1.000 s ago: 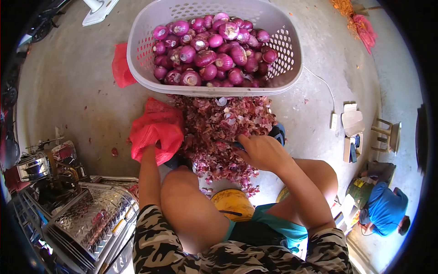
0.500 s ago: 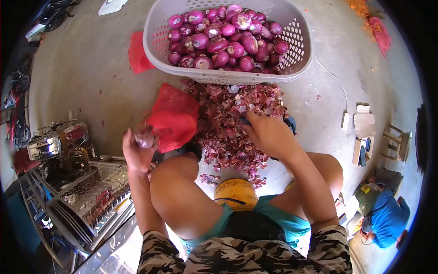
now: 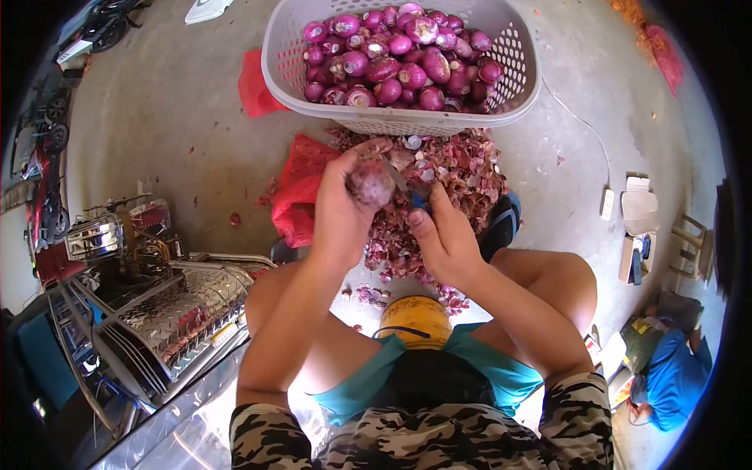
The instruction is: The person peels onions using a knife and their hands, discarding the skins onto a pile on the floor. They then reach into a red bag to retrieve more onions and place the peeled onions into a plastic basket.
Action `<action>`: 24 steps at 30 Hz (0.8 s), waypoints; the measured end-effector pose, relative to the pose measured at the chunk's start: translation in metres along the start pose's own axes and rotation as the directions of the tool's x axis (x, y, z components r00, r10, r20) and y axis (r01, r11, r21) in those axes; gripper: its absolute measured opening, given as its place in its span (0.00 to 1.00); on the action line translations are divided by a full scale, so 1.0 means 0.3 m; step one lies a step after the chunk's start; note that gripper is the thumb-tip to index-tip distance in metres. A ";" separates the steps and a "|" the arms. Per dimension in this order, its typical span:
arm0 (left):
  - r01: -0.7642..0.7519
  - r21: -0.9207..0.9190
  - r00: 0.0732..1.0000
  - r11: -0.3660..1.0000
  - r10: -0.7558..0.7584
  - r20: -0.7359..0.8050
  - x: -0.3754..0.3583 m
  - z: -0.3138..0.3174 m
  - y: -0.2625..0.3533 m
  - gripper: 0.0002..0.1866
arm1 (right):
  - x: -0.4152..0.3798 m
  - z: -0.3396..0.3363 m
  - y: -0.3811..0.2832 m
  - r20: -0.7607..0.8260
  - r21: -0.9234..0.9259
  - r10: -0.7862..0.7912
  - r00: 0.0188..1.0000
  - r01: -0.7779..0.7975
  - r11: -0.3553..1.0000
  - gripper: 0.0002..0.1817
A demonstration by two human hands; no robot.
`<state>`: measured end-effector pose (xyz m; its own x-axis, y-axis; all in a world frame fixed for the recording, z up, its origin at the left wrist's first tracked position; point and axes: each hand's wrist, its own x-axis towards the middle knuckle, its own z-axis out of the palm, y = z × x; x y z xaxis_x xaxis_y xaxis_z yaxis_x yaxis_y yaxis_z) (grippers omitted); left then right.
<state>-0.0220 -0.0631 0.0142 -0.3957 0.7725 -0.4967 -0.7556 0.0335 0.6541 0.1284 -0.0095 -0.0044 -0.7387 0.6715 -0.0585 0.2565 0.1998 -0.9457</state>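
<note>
An unpeeled onion [image 3: 371, 182] with dry, papery skin is held in my left hand [image 3: 342, 204], above the skin pile. My right hand [image 3: 448, 241] is closed around the blue handle of a small knife [image 3: 419, 201]. The knife's blade points up and left, its tip right by the onion; part of the handle is hidden by my fingers. Under both hands spreads a heap of reddish onion skins [image 3: 468, 168]. Beyond them stands a grey plastic basket [image 3: 286, 92] filled with shiny purple onions [image 3: 399, 66].
A red mesh bag [image 3: 301, 168] lies left of the pile, another red piece [image 3: 257, 86] beside the basket. Below me is a yellow bucket [image 3: 415, 317]. Metal machinery [image 3: 172, 305] stands left. A power strip [image 3: 607, 204] and a person in blue [image 3: 675, 380] are at right.
My left hand has brought the onion from beside my left knee up and right, over the skin pile. My right hand, with the knife, has turned toward it and lowered slightly.
</note>
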 end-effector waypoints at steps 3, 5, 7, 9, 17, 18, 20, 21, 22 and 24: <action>-0.086 0.045 0.996 0.995 0.086 -0.004 -0.014 0.010 -0.048 0.19 | 0.000 -0.004 -0.004 -0.032 0.006 0.002 0.999 -0.002 1.000 0.21; -0.139 0.100 0.986 0.985 0.147 -0.081 0.008 0.008 -0.064 0.18 | 0.020 -0.026 -0.010 -0.034 0.046 0.061 0.998 -0.059 0.997 0.19; -0.166 0.150 0.974 0.975 0.185 -0.128 0.037 -0.013 -0.080 0.19 | 0.028 -0.029 -0.010 0.034 -0.007 0.068 0.997 -0.068 0.998 0.19; -0.175 0.190 0.968 0.966 0.203 -0.145 0.060 -0.032 -0.093 0.20 | 0.028 -0.022 -0.007 0.077 -0.067 0.089 0.993 -0.084 0.994 0.18; -0.217 0.196 0.923 0.956 0.266 -0.278 0.058 -0.009 -0.104 0.15 | 0.019 0.059 0.033 0.078 -0.152 0.147 0.986 -0.134 0.979 0.17; -0.215 0.195 0.919 0.957 0.265 -0.293 0.054 0.003 -0.100 0.14 | 0.014 0.064 0.031 0.078 -0.141 0.149 0.986 -0.137 0.981 0.17; -0.257 0.185 0.892 0.949 0.307 -0.333 0.051 0.027 -0.093 0.11 | 0.007 0.072 0.024 0.073 -0.117 0.150 0.986 -0.141 0.983 0.17; -0.279 0.181 0.877 0.943 0.327 -0.353 0.053 0.033 -0.091 0.10 | 0.007 0.077 0.027 0.074 -0.116 0.147 0.986 -0.138 0.984 0.17; -0.266 0.174 0.881 0.948 0.313 -0.355 0.059 0.027 -0.095 0.10 | 0.006 0.082 0.034 0.076 -0.116 0.145 0.987 -0.136 0.984 0.17; -0.240 0.160 0.889 0.958 0.283 -0.360 0.072 0.005 -0.109 0.10 | 0.004 0.090 0.039 0.071 -0.107 0.154 0.985 -0.146 0.984 0.17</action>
<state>-0.0050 -0.0467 -0.0171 -0.7534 0.4679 -0.4620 -0.5451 -0.0515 0.8368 0.1136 -0.0256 -0.0241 -0.7330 0.6415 -0.2262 0.4267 0.1746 -0.8874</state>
